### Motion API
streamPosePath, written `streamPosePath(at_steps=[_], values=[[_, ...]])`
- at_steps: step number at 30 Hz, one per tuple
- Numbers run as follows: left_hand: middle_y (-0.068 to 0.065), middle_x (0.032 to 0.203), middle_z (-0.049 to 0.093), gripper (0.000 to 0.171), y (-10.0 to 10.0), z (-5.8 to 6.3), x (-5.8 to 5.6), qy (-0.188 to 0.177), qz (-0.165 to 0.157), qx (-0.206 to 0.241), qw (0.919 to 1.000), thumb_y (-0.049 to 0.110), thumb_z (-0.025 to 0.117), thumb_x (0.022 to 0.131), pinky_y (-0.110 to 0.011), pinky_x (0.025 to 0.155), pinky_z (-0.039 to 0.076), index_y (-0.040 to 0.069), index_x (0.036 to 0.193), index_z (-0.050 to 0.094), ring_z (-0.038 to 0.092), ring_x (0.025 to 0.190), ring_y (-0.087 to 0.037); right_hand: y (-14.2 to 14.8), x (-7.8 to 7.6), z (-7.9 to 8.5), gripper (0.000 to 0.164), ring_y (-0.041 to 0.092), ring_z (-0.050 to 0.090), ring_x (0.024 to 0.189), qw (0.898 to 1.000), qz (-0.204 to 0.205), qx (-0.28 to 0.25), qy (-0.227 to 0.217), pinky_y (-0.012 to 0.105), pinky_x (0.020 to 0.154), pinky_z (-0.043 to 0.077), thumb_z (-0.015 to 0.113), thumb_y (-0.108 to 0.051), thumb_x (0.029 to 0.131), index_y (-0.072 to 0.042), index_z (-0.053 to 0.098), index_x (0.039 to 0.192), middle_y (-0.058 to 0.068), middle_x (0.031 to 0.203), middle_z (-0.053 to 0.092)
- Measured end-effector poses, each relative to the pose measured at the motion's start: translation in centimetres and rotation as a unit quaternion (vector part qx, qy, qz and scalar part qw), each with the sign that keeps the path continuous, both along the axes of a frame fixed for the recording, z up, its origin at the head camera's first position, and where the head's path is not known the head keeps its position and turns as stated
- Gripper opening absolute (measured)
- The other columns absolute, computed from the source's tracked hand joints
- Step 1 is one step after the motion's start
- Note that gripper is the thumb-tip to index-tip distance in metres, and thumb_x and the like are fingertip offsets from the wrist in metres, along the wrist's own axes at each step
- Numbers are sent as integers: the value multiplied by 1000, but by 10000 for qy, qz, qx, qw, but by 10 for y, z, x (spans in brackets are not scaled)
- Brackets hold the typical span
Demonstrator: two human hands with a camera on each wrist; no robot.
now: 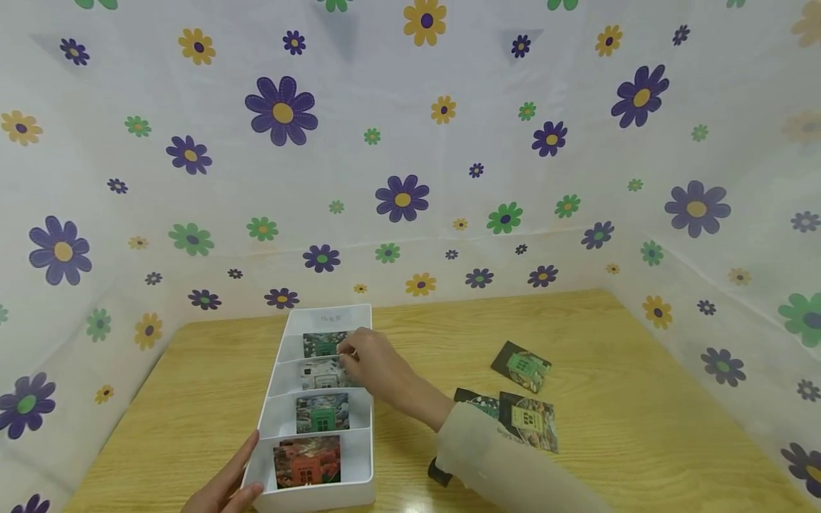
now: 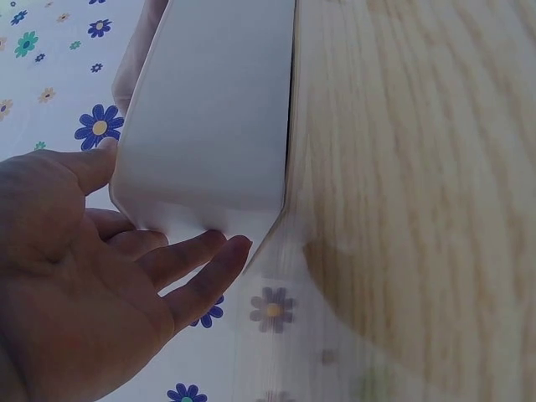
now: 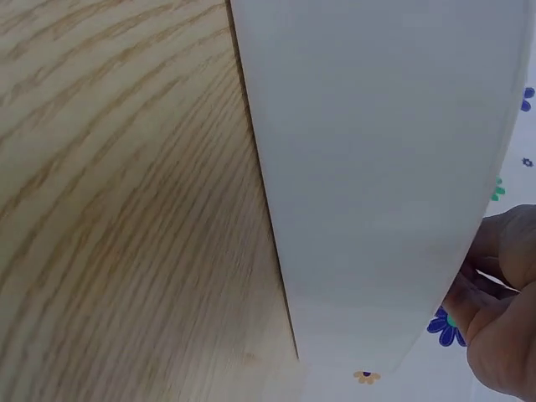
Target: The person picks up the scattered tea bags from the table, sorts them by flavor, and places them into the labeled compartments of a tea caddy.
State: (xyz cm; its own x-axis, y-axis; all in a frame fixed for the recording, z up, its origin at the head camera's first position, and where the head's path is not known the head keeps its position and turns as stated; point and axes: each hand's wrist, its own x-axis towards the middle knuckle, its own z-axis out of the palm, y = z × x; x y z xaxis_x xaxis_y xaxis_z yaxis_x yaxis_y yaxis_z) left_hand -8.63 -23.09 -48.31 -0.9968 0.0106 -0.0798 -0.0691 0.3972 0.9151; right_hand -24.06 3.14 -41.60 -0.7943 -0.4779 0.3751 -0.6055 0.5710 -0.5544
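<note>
A long white divided tray stands on the table, with printed packets in its compartments. My right hand reaches over the tray's right wall, fingertips bent at the right edge of a dark green packet in the farthest compartment, seeming to pinch it. Just nearer lies a greyish-white packet, partly behind the hand. In the right wrist view the tray wall hides the fingertips. My left hand rests its extended fingers against the near left corner of the tray. Closer to me sit a blue-green packet and red packets.
On the table right of the tray lie a dark packet with a green label, one with a yellow label and another dark packet partly under the right sleeve. A flower-printed curtain surrounds the table's back and sides.
</note>
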Motion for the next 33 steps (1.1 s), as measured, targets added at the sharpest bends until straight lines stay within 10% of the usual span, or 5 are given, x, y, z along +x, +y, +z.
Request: streamPosePath(at_steps=[8, 19, 33], values=[[-39, 141, 51, 71, 1, 2, 1, 47, -8, -75, 10000, 6, 69, 97, -41, 72, 63, 1, 159, 35, 65, 115, -47, 27, 1, 6, 13, 13, 63, 79, 9951, -145, -871, 435, 22, 68, 54, 66, -5, 101, -1, 77, 107, 8, 97, 73], [-41, 141, 50, 69, 1, -1, 1, 124, 25, 81, 9999, 4, 68, 98, -42, 71, 63, 0, 159, 35, 65, 113, -46, 88, -1, 20, 19, 14, 64, 77, 9876, -926, -1168, -483, 26, 61, 50, 66, -11, 102, -2, 73, 117, 5, 92, 74], [-41, 143, 49, 70, 1, 2, 2, 9, 56, 13, 10000, 5, 68, 98, -43, 72, 63, 1, 160, 34, 64, 114, -47, 190, 12, -1, 47, 38, 67, 105, 9681, -2005, -328, -1466, 50, 82, 58, 60, -32, 106, 4, 60, 137, 24, 123, 67]])
